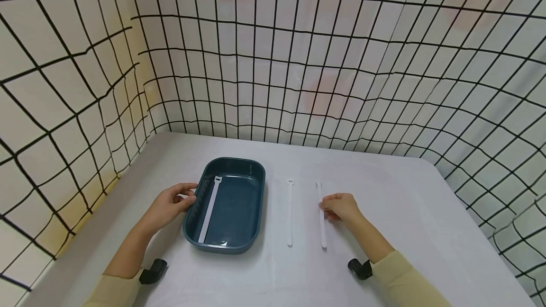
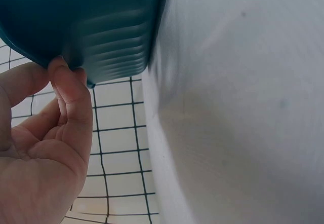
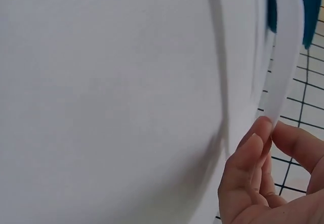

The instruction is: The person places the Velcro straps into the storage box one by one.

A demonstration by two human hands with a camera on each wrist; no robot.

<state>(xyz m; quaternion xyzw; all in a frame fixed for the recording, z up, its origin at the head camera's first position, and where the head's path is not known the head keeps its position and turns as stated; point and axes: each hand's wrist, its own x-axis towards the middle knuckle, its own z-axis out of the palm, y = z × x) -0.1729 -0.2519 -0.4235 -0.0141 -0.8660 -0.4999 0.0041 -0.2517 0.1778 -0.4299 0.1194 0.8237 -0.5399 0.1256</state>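
A dark teal plastic tray (image 1: 241, 207) with rounded corners sits left of the middle of the table. My left hand (image 1: 168, 206) pinches its left rim; in the left wrist view the fingertips meet at the rim of the tray (image 2: 114, 44). Inside the tray lies one white cable strap (image 1: 210, 210) with a slotted head, along the left side. A second white cable strap (image 1: 290, 217) lies lengthwise on the table, right of the tray. Farther right, my right hand (image 1: 344, 208) pinches another white cable strap (image 3: 287, 46) between thumb and fingers, lifted off the cloth.
White cloth covers the table (image 1: 409, 212). Black wire grid panels (image 1: 277, 60) with white sheeting behind them stand along the back, left and right sides. Each wrist carries a small black camera mount (image 1: 154, 271).
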